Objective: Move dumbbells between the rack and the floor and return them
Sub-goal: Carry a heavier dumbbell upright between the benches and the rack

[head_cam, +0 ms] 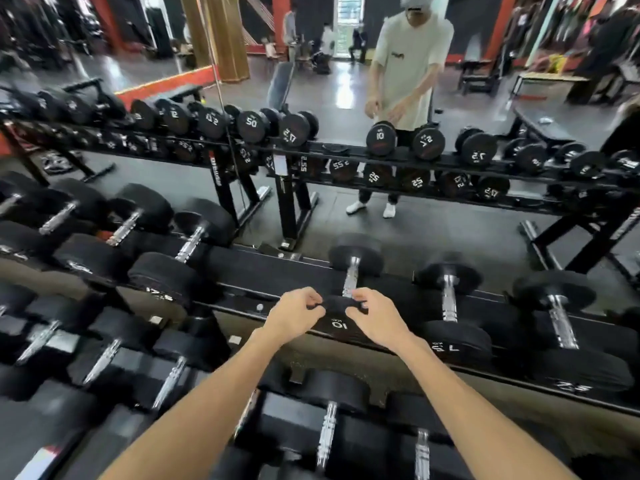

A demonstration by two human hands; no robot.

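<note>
A black dumbbell marked 10 (349, 271) lies on the top shelf of the rack (242, 282), its chrome handle pointing away from me. My left hand (294, 313) and my right hand (375, 315) curl around either side of its near head, fingertips on the black rubber. Whether the dumbbell is lifted or resting on the shelf I cannot tell. An empty slot on the shelf lies just left of it.
More dumbbells fill the shelf: a 12.5 (166, 275) to the left, a 7.5 (450, 320) to the right, and others on the lower shelf (329, 427). A wall mirror (346, 109) behind the rack reflects me and the gym floor.
</note>
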